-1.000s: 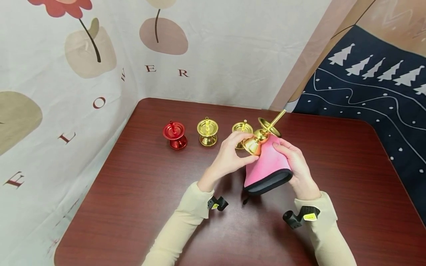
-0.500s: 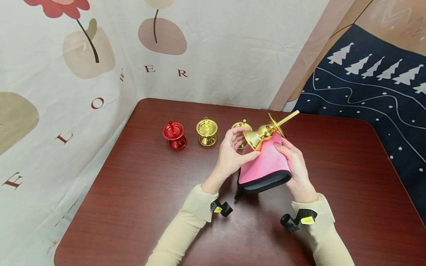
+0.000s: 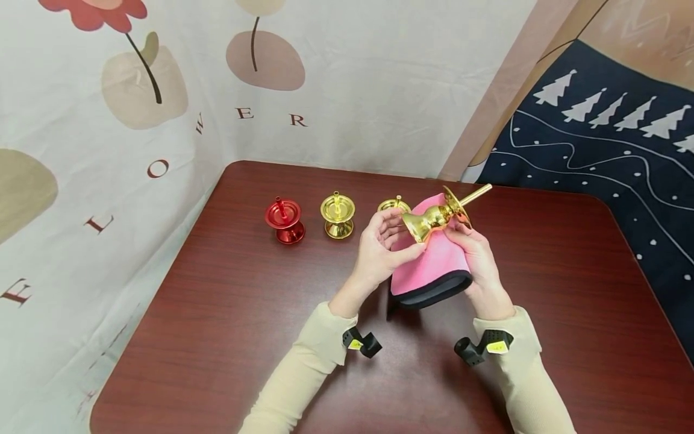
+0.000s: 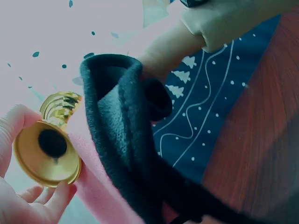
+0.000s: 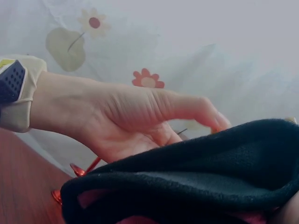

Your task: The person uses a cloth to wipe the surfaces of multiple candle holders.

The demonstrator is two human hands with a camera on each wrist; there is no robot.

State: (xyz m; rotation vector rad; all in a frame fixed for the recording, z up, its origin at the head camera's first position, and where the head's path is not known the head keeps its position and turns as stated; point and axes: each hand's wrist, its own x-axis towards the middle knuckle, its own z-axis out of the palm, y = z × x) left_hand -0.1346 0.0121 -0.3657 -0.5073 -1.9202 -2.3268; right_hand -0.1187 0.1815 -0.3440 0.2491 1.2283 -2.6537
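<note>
Gold candle holder (image 3: 435, 216), tilted above the table (image 3: 244, 307), its foot (image 4: 44, 163) held between thumb and fingers of the left hand (image 3: 376, 248), its waist against the pink pouch (image 3: 434, 265) pinched by the right hand (image 3: 482, 265). Wiping appears to be the step in hand; a further stroke would call for turning the holder against the fabric. The left-wrist view discloses the foot's hollow underside; the head view, the full spike (image 3: 477, 194).

Three candlesticks (image 3: 338, 229) abreast on table (image 3: 217, 337), fourth candlestick (image 3: 432, 219) between hands (image 3: 376, 250)
</note>
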